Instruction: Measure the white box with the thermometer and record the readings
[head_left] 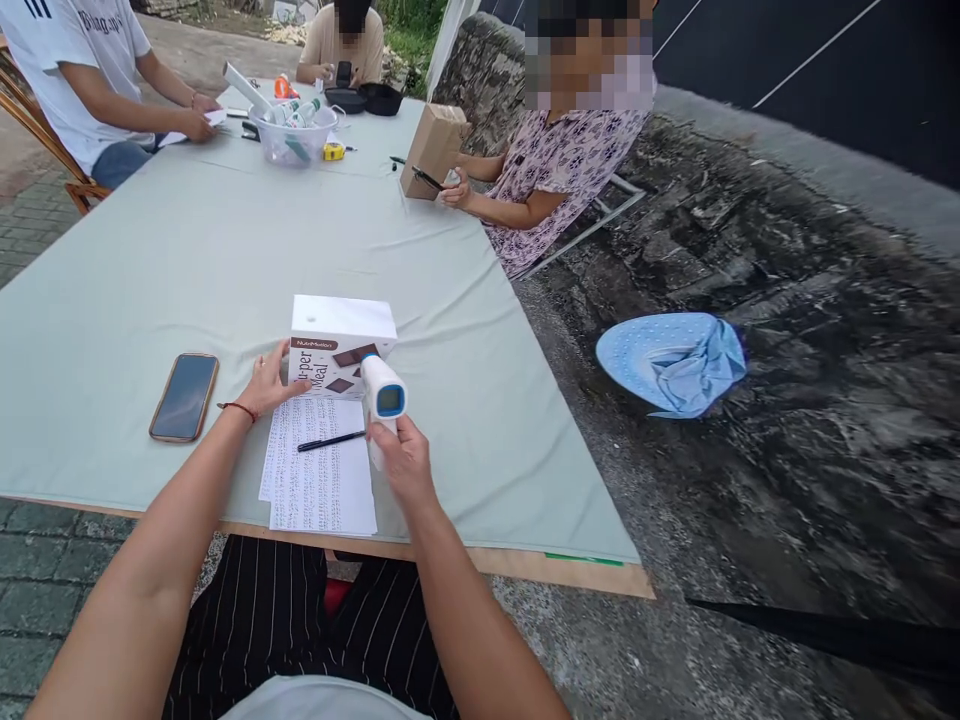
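Note:
A white box [343,318] with brown print stands on the table in front of me. My left hand [268,382] grips its lower left side, the thumb across the front face. In my right hand [405,455] is a white infrared thermometer [385,378] with a blue-framed screen facing me, its head close to the box's right side. I cannot tell whether the two touch. Below the box lie printed sheets of paper [322,490], partly under it, with a black pen [330,441] across them. To the left lies a phone [184,397], screen up.
At the far end, a clear plastic basket [289,140] holds several bottles, beside a yellow tape measure [334,151] and black pans [381,98]. A person at the right handles a cardboard box [433,150]. Two others sit farther back. A blue hat [667,365] lies on the ground.

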